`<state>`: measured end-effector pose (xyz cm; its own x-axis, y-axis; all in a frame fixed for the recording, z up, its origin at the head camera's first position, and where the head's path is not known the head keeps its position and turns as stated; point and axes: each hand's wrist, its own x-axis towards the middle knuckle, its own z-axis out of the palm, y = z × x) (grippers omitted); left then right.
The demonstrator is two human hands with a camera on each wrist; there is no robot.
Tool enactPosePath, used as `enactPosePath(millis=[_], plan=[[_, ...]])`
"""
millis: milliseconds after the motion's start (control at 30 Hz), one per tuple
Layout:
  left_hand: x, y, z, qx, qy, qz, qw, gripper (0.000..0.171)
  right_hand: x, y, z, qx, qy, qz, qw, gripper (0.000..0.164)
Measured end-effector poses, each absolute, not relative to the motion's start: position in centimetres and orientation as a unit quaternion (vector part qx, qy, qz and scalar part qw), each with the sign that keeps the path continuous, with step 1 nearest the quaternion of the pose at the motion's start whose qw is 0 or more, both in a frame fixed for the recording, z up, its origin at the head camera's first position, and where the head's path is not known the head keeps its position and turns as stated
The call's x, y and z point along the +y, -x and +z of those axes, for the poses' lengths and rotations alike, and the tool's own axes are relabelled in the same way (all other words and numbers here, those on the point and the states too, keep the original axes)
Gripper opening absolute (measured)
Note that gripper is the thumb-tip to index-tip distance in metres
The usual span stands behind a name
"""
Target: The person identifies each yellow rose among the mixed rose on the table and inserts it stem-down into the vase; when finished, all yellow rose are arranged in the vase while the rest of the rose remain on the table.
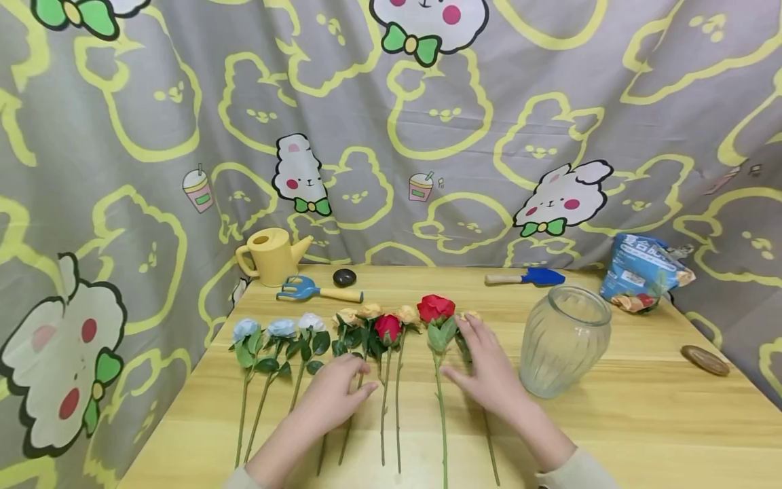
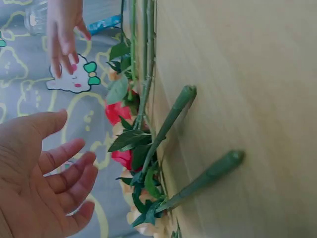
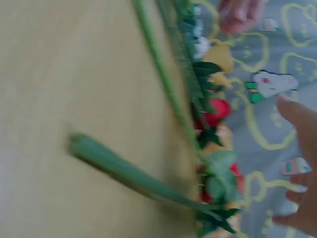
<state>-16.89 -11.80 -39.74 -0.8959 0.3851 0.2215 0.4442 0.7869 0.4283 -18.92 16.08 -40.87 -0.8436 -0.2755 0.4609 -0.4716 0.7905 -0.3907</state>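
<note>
A row of long-stemmed roses lies on the table, blooms pointing away. Pale blue roses [image 1: 246, 330] and a whitish rose [image 1: 311, 322] are on the left, with yellow-orange roses [image 1: 370, 311], a smaller red rose [image 1: 387, 329] and a large red rose [image 1: 436, 307] further right. My left hand [image 1: 334, 388] hovers over the middle stems, fingers relaxed and holding nothing; its empty palm [image 2: 29, 173] shows in the left wrist view. Fingers spread, my right hand [image 1: 489, 370] is beside the large red rose, overlapping a yellow rose's stem. A ribbed glass vase [image 1: 565, 346] stands to its right.
At the back left are a yellow watering can [image 1: 275, 261], a blue hand fork [image 1: 324, 292] and a black stone [image 1: 345, 277]. A blue trowel [image 1: 537, 276] and a blue bag [image 1: 638, 272] lie back right. A brown oval object [image 1: 705, 360] sits near the right edge. A patterned curtain [image 1: 360, 88] hangs behind.
</note>
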Motion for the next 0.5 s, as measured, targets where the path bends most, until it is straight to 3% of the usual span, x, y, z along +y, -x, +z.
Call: enactPosePath(millis=[167, 333, 500], plan=[[-13.1, 15.5, -39.6, -0.933, 0.202, -0.292, 0.058, 0.008, 18.3, 17.7, -37.4, -0.828, -0.261, 0.371, 0.33, 0.056], [-14.1, 15.0, -39.5, -0.93, 0.166, -0.319, 0.07, 0.012, 22.2, 16.8, -34.1, -0.657, -0.31, 0.484, 0.488, 0.029], [-14.6, 15.2, -39.4, -0.93, 0.136, -0.338, 0.054, 0.013, 25.6, 16.7, -34.0, -0.536, -0.274, 0.601, 0.526, 0.029]])
